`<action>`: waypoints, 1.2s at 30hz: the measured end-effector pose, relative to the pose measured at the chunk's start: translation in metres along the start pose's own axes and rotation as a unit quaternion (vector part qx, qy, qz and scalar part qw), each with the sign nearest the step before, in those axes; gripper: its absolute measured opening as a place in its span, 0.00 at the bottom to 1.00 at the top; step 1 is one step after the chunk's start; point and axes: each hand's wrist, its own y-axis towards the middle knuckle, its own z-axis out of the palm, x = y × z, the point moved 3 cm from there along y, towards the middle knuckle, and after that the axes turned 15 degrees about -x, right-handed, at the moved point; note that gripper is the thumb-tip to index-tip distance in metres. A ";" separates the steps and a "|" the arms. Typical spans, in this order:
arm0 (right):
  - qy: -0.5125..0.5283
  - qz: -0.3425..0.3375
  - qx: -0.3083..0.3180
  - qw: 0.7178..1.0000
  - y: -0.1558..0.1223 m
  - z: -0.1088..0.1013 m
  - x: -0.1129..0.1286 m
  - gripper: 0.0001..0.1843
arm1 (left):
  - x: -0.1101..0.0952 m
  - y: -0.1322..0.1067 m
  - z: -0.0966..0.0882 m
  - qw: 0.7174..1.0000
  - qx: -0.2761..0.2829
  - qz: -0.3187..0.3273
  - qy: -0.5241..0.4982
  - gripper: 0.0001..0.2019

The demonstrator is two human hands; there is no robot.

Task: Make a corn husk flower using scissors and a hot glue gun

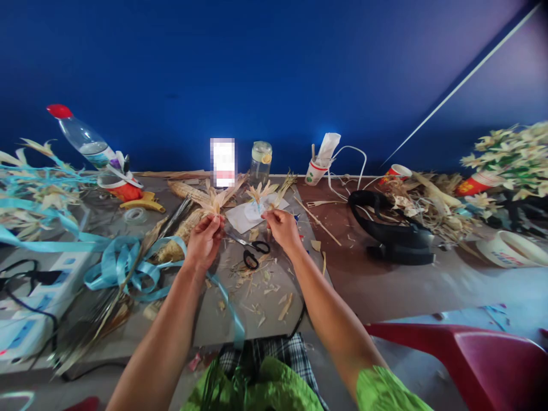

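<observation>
My left hand point(208, 240) is closed, with thumb and fingers pinching the base of a pale corn husk flower point(214, 201) whose petals fan upward. My right hand point(280, 227) is closed in a pinch just to the right. Beside its fingertips stands a smaller husk flower point(260, 194) with light blue at its base. Whether the fingers grip that flower or something thin beside it, I cannot tell. White paper point(237, 221) lies under and behind the right fingertips. Black-handled scissors point(252, 258) rest on the table between my forearms, among husk scraps point(261, 291).
Light blue ribbon point(115, 265) lies looped at left, near a power strip point(47, 299) and a red-capped bottle point(88, 134). A glass jar point(260, 164) and white cup point(315, 172) stand behind. Black headgear point(391, 234), husk fibres and a tape roll point(509, 249) lie right.
</observation>
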 end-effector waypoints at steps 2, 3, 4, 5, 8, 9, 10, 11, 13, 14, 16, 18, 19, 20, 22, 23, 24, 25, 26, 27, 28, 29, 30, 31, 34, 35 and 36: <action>-0.110 -0.070 0.000 0.991 -0.001 -0.002 0.002 0.14 | 0.001 0.001 -0.001 1.000 -0.004 0.004 -0.003 0.11; -0.157 -0.099 0.003 0.983 -0.002 -0.001 0.003 0.12 | 0.001 0.001 -0.001 1.000 -0.005 0.009 -0.004 0.11; -0.194 -0.121 0.009 0.973 -0.003 0.000 0.004 0.10 | 0.001 0.002 -0.001 1.000 -0.006 0.015 -0.003 0.11; -0.221 -0.135 0.017 0.966 -0.005 0.002 0.003 0.09 | 0.001 0.002 -0.001 1.000 -0.006 0.022 -0.002 0.11; -0.234 -0.150 0.024 0.960 -0.007 0.005 0.001 0.08 | -0.002 0.004 -0.002 0.999 -0.009 0.042 -0.004 0.11; -0.223 -0.151 0.016 0.963 -0.007 0.005 0.000 0.09 | -0.003 0.004 -0.003 0.999 -0.010 0.047 -0.008 0.11; -0.210 -0.151 0.005 0.966 -0.006 0.005 -0.001 0.09 | -0.004 0.004 -0.003 0.999 -0.010 0.050 -0.013 0.11; -0.195 -0.150 -0.009 0.969 -0.004 0.003 -0.001 0.10 | -0.005 0.004 -0.003 0.998 -0.010 0.051 -0.018 0.11; -0.167 -0.143 -0.042 0.975 0.000 -0.002 -0.002 0.13 | -0.007 0.003 -0.002 0.998 -0.008 0.047 -0.029 0.12; -0.153 -0.137 -0.060 0.977 0.003 -0.005 -0.003 0.13 | -0.007 0.003 -0.002 0.999 -0.008 0.042 -0.034 0.12; -0.127 -0.119 -0.094 0.980 0.009 -0.013 -0.004 0.15 | -0.006 0.002 -0.001 0.999 -0.005 0.032 -0.043 0.12; -0.106 -0.095 -0.118 0.983 0.014 -0.020 -0.005 0.16 | -0.005 0.001 -0.001 0.998 0.003 0.024 -0.053 0.12; -0.099 -0.084 -0.125 0.984 0.016 -0.023 -0.005 0.17 | -0.005 0.001 -0.001 0.998 0.011 0.020 -0.056 0.12; -0.093 -0.075 -0.128 0.985 0.018 -0.025 -0.004 0.18 | -0.005 0.001 -0.001 0.998 0.020 0.017 -0.059 0.12; -0.087 -0.070 -0.120 0.986 0.018 -0.026 0.000 0.17 | -0.007 0.000 -0.001 0.997 0.040 0.018 -0.065 0.11; -0.087 -0.074 -0.107 0.988 0.017 -0.026 0.003 0.16 | -0.009 0.000 -0.001 0.996 0.049 0.022 -0.071 0.11; -0.089 -0.079 -0.086 0.989 0.015 -0.024 0.007 0.15 | -0.011 -0.001 -0.001 0.995 0.058 0.027 -0.077 0.11; -0.094 -0.085 -0.059 0.990 0.012 -0.022 0.012 0.14 | -0.014 -0.001 -0.001 0.994 0.064 0.033 -0.085 0.11; -0.101 -0.091 -0.026 0.990 0.008 -0.019 0.017 0.13 | -0.016 -0.002 -0.001 0.993 0.068 0.038 -0.093 0.11; -0.112 -0.096 0.011 0.989 0.003 -0.015 0.022 0.12 | -0.018 -0.002 -0.001 0.992 0.070 0.042 -0.099 0.12; -0.124 -0.100 0.050 0.986 -0.001 -0.012 0.026 0.11 | -0.020 -0.002 -0.001 0.991 0.068 0.045 -0.102 0.12; -0.137 -0.104 0.083 0.982 -0.005 -0.009 0.030 0.10 | -0.021 -0.002 -0.001 0.991 0.065 0.047 -0.103 0.12; -0.149 -0.109 0.110 0.977 -0.009 -0.007 0.033 0.10 | -0.022 -0.002 -0.001 0.992 0.062 0.047 -0.102 0.13; -0.163 -0.113 0.126 0.972 -0.011 -0.007 0.035 0.09 | -0.021 -0.002 -0.001 0.992 0.059 0.048 -0.099 0.13; -0.227 -0.120 0.098 0.962 -0.008 -0.014 0.034 0.10 | -0.018 0.000 -0.002 0.994 0.051 0.046 -0.084 0.14; -0.255 -0.118 0.075 0.957 -0.004 -0.018 0.032 0.11 | -0.016 0.000 -0.002 0.995 0.049 0.044 -0.078 0.14; -0.283 -0.113 0.054 0.951 0.000 -0.023 0.030 0.11 | -0.014 0.001 -0.002 0.995 0.046 0.043 -0.073 0.13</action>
